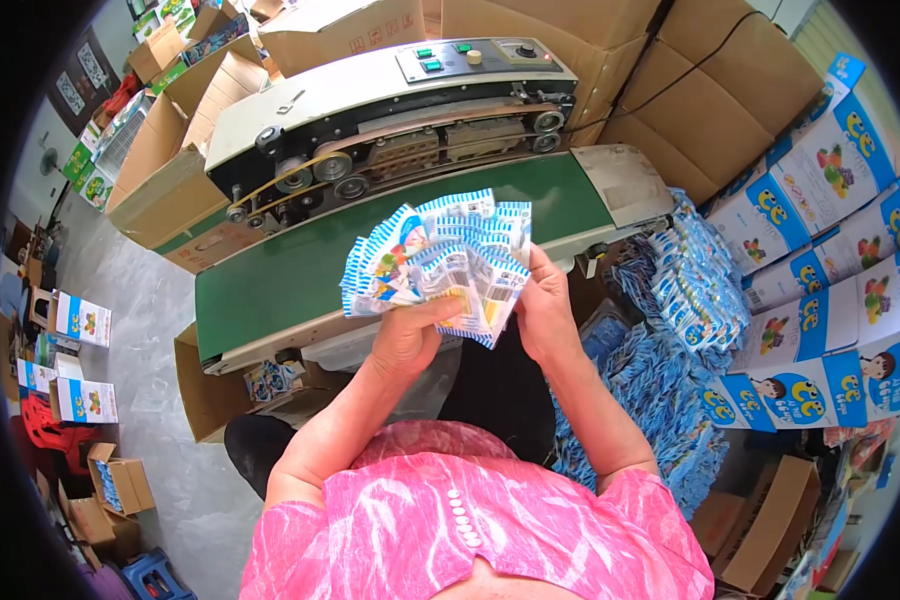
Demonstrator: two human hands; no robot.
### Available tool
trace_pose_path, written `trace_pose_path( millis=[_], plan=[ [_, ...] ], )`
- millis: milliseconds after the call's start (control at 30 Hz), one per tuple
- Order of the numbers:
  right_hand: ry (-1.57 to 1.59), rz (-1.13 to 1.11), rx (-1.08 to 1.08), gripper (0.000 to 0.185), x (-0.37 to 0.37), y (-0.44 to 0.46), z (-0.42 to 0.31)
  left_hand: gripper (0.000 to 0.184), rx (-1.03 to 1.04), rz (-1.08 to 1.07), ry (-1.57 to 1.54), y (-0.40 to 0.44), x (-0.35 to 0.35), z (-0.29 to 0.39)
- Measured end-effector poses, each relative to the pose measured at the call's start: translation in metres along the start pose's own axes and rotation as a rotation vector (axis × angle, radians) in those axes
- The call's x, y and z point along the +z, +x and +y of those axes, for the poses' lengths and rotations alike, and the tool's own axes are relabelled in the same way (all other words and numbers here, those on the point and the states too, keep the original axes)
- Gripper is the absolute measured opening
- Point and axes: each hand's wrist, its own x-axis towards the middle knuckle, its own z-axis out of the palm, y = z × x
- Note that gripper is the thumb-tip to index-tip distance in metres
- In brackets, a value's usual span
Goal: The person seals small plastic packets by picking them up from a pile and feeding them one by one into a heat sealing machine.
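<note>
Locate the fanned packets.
In the head view, the fanned packets are near the middle, held between the left hand and the right hand, with the green belt beyond them.

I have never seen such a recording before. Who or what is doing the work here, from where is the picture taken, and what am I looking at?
There is no robot: you see a person's own two bare hands. The one picture comes from a camera worn on the head, looking forward and down, so the pink shirt is the wearer's. The view looks curved, with dark edges.

The left hand and right hand together hold a fan of packets with blue-striped edges, the left thumb lying over them. They hide part of a green belt. Beyond the belt stands a machine with wheels and green buttons. To the right are a heap of bluish packets and printed boxes.
</note>
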Motion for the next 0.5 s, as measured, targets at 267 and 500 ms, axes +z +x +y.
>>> trace_pose_path(
  millis=[267, 500],
  plan=[
    [-0.006, 0.013, 0.021, 0.02, 0.0, 0.006, -0.015, 0.057, 0.021, -0.031, -0.048, 0.008, -0.003, -0.003],
    [-0.18, 0.184, -0.145, 0.019, -0.018, 0.02, -0.022, 0.058, -0.026, 0.081, -0.076, 0.006, -0.005, 0.003]
  ],
)
